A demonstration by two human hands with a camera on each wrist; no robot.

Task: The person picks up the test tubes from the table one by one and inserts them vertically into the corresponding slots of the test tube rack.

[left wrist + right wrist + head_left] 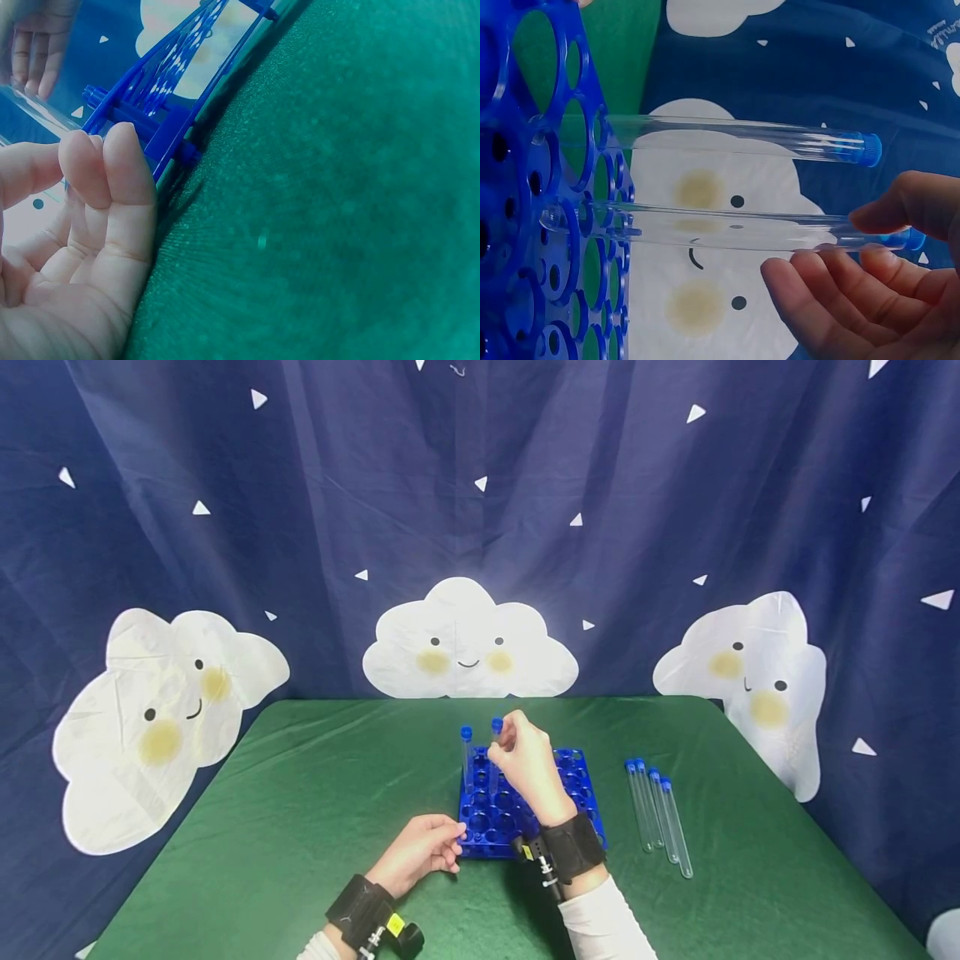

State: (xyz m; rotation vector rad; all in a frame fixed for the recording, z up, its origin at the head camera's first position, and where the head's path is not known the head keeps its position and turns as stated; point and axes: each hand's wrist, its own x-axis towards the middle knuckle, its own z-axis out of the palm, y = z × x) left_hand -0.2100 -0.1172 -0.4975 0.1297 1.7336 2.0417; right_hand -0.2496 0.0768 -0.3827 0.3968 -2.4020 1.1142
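A blue test tube rack [491,850] stands on the green table. My right hand [528,767] pinches a clear, blue-capped test tube [765,231] near its cap, between thumb and fingers. That tube is upright, and its rounded lower end sits within a rack hole in the right wrist view. Beside it, to the left in the head view, a second capped test tube [468,764] stands upright in the rack. At the rack's near left corner, my left hand [420,852] holds the edge between thumb and bent fingers [127,161].
Several capped test tubes [660,814] lie side by side on the green tablecloth [337,785], right of the rack. Behind the table hangs a dark blue curtain [322,527] with smiling clouds and white triangles. Each wrist wears a black strap [573,847] with a small camera.
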